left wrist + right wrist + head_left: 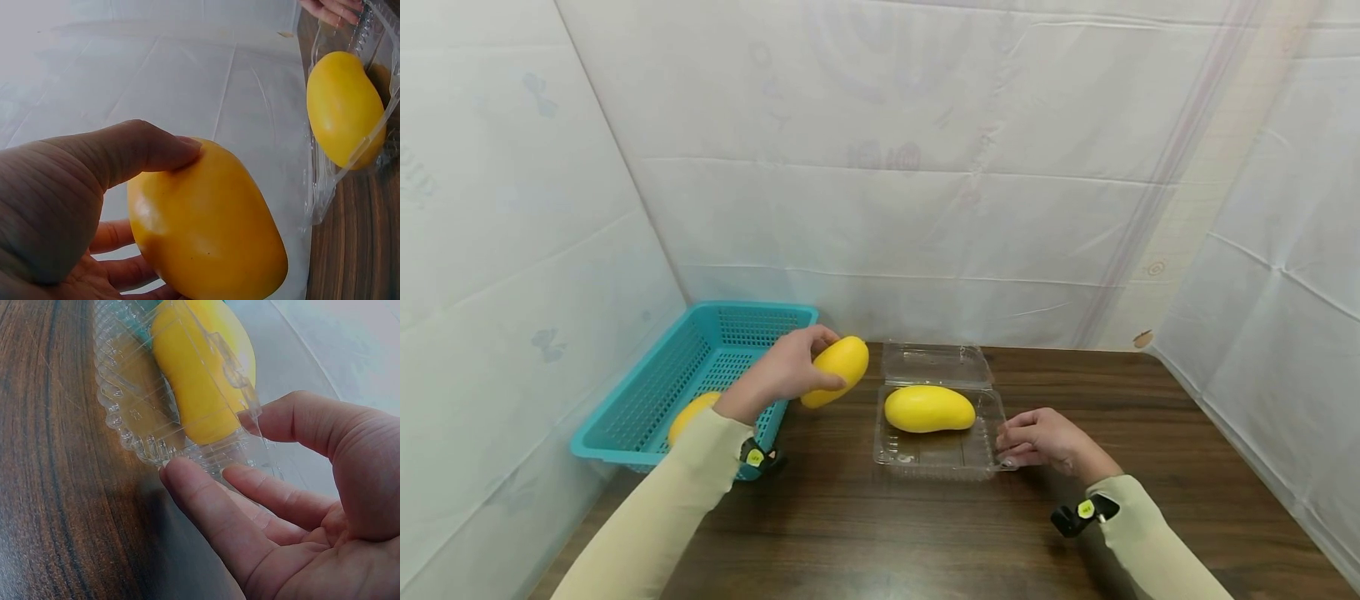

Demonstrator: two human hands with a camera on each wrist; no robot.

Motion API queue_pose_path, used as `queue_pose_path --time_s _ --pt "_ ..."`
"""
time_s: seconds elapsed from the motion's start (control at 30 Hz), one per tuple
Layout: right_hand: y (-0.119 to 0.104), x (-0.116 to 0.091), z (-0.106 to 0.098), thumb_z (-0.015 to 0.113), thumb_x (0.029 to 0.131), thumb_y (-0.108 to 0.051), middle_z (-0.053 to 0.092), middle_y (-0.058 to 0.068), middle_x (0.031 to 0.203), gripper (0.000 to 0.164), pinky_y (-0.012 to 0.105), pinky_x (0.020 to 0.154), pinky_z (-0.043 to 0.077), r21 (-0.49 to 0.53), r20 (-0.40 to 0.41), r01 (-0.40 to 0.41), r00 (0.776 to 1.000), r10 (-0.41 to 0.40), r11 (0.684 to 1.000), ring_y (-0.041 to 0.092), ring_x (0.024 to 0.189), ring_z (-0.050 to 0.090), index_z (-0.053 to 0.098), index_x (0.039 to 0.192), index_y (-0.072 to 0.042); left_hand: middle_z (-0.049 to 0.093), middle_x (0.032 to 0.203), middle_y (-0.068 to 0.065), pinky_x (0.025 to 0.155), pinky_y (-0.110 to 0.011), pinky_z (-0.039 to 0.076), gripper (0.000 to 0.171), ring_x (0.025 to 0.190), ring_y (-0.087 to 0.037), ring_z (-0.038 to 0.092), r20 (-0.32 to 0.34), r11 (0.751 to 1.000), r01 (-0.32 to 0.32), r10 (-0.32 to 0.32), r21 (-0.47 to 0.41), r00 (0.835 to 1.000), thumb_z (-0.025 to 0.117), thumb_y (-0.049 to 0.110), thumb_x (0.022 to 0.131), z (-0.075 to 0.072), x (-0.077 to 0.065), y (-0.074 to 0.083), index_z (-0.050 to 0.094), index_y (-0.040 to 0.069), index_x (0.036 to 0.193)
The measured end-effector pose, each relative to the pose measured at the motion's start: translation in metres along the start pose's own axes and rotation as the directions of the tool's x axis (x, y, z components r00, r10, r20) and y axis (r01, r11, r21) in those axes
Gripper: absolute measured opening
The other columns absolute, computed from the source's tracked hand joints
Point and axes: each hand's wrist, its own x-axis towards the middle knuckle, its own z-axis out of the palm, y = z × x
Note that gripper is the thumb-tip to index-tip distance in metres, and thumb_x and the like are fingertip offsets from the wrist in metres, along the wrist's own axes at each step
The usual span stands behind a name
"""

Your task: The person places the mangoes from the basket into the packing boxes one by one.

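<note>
A yellow mango (842,367) is held in my left hand (793,364), raised between the basket and the clamshell. In the left wrist view the thumb presses one side of this mango (209,225) and the fingers curl beneath it. A second mango (928,409) lies in the near half of an opened clear plastic clamshell container (940,457). My right hand (1041,443) pinches the container's right edge; the right wrist view has the thumb at the rim and the fingers against the outer wall.
At the left stands a turquoise slotted basket (632,408) with another yellow mango (692,414) in it, partly hidden by my left forearm. The clamshell's lid (936,363) lies folded back toward the white sheeting (880,208). Everything rests on a dark wooden table (865,533).
</note>
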Motion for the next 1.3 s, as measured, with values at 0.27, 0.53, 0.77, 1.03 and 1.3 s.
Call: queue_pose_path --time_s 0.27,0.53,0.77,1.03,1.3 --pt "-0.001 0.001 -0.001 0.064 0.099 -0.012 0.077 0.014 0.102 0.046 0.03 0.075 0.063 -0.003 0.0 0.005 1.0 -0.005 1.0 0.017 0.088 0.076 0.054 0.131 0.02 0.064 0.132 -0.015 0.082 -0.043 0.059 0.062 0.104 -0.029 0.064 0.012 1.0 -0.022 0.022 -0.002 1.0 0.085 0.026 0.08 0.004 -0.002 0.006 0.058 0.012 0.134" --pt "0.0 0.001 0.0 0.065 0.099 -0.013 0.077 0.013 0.101 0.045 0.029 0.074 0.063 -0.005 -0.002 0.003 1.0 -0.003 1.0 0.016 0.087 0.075 0.056 0.131 0.019 0.064 0.134 -0.016 0.082 -0.041 0.059 0.063 0.104 -0.028 0.065 0.027 0.998 -0.058 0.058 -0.005 0.998 0.084 0.025 0.079 0.01 -0.003 0.011 0.058 0.01 0.135" --pt "0.001 0.002 0.001 0.064 0.099 -0.013 0.077 0.012 0.101 0.045 0.029 0.074 0.063 -0.002 -0.002 0.001 1.0 -0.001 1.0 0.016 0.086 0.075 0.055 0.131 0.018 0.065 0.132 -0.015 0.078 -0.039 0.059 0.062 0.1 -0.027 0.065 0.032 0.996 -0.09 0.089 0.011 0.996 0.085 0.025 0.077 0.017 -0.003 0.015 0.06 0.012 0.132" --pt "0.002 0.002 0.001 0.065 0.099 -0.013 0.077 0.013 0.102 0.045 0.03 0.075 0.063 0.007 0.001 0.004 1.0 -0.004 1.0 0.016 0.087 0.075 0.056 0.13 0.018 0.066 0.129 -0.013 0.076 -0.037 0.057 0.059 0.093 -0.023 0.063 0.045 0.994 -0.102 0.101 0.03 0.994 0.085 0.024 0.077 0.023 -0.002 0.018 0.062 0.012 0.13" --pt "0.003 0.004 0.0 0.065 0.098 -0.011 0.077 0.014 0.101 0.045 0.031 0.076 0.063 0.016 -0.006 0.005 1.0 -0.004 1.0 0.017 0.088 0.075 0.055 0.13 0.019 0.069 0.122 -0.007 0.077 -0.036 0.054 0.059 0.09 -0.02 0.061 0.047 0.991 -0.132 0.13 0.025 0.99 0.085 0.023 0.076 0.027 -0.002 0.019 0.065 0.014 0.13"
